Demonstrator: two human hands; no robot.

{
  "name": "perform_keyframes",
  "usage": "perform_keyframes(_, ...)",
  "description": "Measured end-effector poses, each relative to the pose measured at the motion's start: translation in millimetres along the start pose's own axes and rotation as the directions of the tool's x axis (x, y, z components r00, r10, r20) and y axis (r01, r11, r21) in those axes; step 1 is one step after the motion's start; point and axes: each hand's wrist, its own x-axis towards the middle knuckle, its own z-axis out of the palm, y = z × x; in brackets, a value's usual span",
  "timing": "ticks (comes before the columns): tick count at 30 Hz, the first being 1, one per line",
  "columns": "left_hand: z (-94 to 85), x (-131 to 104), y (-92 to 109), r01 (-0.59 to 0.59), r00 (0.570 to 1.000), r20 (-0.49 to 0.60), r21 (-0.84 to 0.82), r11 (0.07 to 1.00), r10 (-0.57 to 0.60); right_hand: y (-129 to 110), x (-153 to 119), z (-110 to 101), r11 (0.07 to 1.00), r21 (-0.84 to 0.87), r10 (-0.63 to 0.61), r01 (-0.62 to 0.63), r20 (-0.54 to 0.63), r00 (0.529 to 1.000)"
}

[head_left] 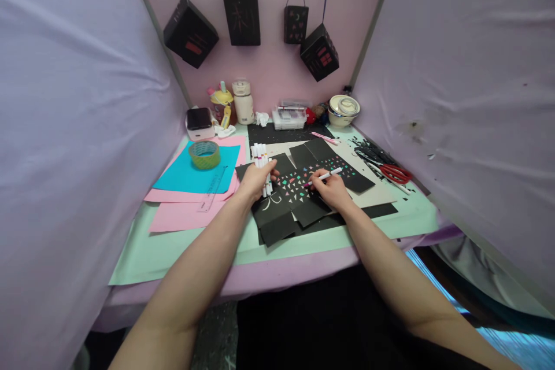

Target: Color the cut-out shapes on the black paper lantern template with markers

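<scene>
A black card sheet with folded flaps lies before me, its middle dotted with small coloured shapes. My right hand is closed around a white marker, whose dark magenta tip end points down at the shapes. My left hand is wrapped around a bundle of several white markers with coloured bands, held over the card's left part. White curved lines show on the card just below that hand. The fingertips of my left hand are partly hidden behind the markers.
Left are a green tape roll, a clear ruler, blue paper and pink paper. Red-handled scissors lie right, near black scraps. A bottle, plastic case and bowl stand behind. Black lanterns hang above.
</scene>
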Motion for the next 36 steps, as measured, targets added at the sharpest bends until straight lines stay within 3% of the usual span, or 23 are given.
perform_keyframes(6,0.5,1.0,0.3,0.000,1.000,0.000,-0.009,1.000,0.000,-3.7,-0.5,0.0,0.999,0.034,-0.016,0.015,0.035,0.999)
perform_keyframes(14,0.6,-0.6,1.3,-0.003,1.000,0.004,-0.006,1.000,0.003,-1.7,-0.1,-0.7,1.000,-0.021,-0.016,0.016,-0.023,1.000)
perform_keyframes(22,0.9,-0.7,1.7,0.006,1.000,-0.001,-0.005,1.000,-0.006,-3.6,-1.2,-0.5,0.999,0.031,-0.026,0.025,0.027,0.999)
perform_keyframes(30,0.1,0.0,0.3,0.000,1.000,0.003,-0.016,1.000,0.000,-1.3,0.2,-0.3,1.000,-0.009,0.007,-0.007,-0.026,1.000)
perform_keyframes(36,0.1,-0.3,0.6,-0.003,1.000,0.004,-0.010,1.000,0.003,-4.4,-1.0,-0.8,1.000,0.018,-0.012,0.012,0.015,1.000)
